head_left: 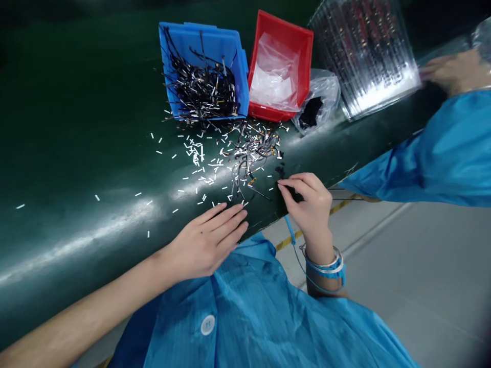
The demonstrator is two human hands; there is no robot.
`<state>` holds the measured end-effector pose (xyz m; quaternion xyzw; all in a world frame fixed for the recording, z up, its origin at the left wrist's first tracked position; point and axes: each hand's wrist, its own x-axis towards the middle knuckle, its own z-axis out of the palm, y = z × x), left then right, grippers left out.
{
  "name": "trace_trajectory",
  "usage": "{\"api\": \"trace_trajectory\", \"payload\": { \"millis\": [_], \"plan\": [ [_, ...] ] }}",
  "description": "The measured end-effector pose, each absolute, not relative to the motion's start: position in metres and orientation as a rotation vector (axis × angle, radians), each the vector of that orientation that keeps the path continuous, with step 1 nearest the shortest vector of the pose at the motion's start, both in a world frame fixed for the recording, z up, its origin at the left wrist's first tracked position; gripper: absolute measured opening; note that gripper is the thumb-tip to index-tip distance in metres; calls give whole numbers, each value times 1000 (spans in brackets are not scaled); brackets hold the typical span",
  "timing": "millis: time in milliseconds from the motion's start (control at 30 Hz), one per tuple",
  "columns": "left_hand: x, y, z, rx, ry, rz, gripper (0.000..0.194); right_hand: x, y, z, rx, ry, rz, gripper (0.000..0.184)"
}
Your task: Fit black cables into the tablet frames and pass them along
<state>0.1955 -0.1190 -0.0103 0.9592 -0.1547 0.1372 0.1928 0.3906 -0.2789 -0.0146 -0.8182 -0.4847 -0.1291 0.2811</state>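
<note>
My left hand (209,241) lies flat at the front edge of the green table, fingers stretched out, with its tips beside scattered white strips (207,180). Thumb and forefinger of my right hand (311,204) are pinched together just above the table; whatever is between them is too small to make out. Right beyond those fingertips lie tiny black pieces (280,169). A loose heap of thin dark flex cables (251,148) with gold and white ends spreads between the hands and the bins, and a few cables reach toward my left fingertips.
A blue bin (244,84) full of similar cables stands at the back, beside a red bin (281,113) holding clear plastic bags. To its right are a bag with black contents (318,110) and stacked clear trays (378,97). A co-worker's hand (458,71) touches the trays' right side.
</note>
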Motion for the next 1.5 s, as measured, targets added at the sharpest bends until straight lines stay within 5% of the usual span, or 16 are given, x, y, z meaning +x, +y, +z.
{"api": "trace_trajectory", "payload": {
  "millis": [333, 733, 1500],
  "plan": [
    [225, -144, -16, 2899, -155, 344, 53, 389, -271, -11, -2093, -1250, -131, 6],
    [225, -142, -19, 2881, -136, 376, 49, 397, -243, -16, -1859, -1726, -167, 13],
    [226, -134, -16, 2851, -165, 324, 45, 408, -249, -16, -1796, -1729, -30, 29]
  ]
}}
